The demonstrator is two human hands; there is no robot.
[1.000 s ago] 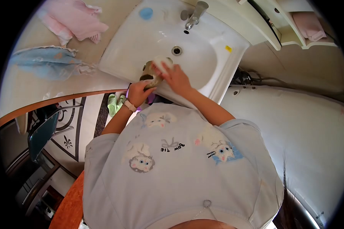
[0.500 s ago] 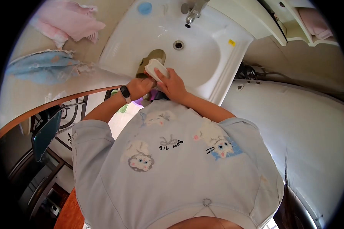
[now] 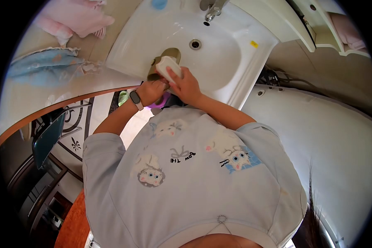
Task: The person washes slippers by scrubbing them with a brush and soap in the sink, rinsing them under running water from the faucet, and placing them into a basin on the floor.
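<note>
An olive-green slipper (image 3: 172,53) rests at the near left side of the white sink (image 3: 128,53). My left hand (image 3: 151,91), with a watch on its wrist, is closed around the slipper's near end. In my right hand (image 3: 187,87) is a white, oblong scrubbing brush (image 3: 167,66), held over the slipper. The fingers lie along the brush's side; its underside and any bristles are hidden. Part of the slipper is covered by the brush and both hands.
A faucet (image 3: 215,11) stands at the sink's far side, above the drain (image 3: 195,44). A yellow sticker (image 3: 253,44) marks the right rim. Pink cloth (image 3: 76,18) and blue cloth (image 3: 47,73) lie on the left counter. A white washing-machine-like surface (image 3: 314,128) is at right.
The white brush has shifted and turned slightly over the slipper in my right hand. My left hand keeps its grip on the slipper. The view has tilted a little.
</note>
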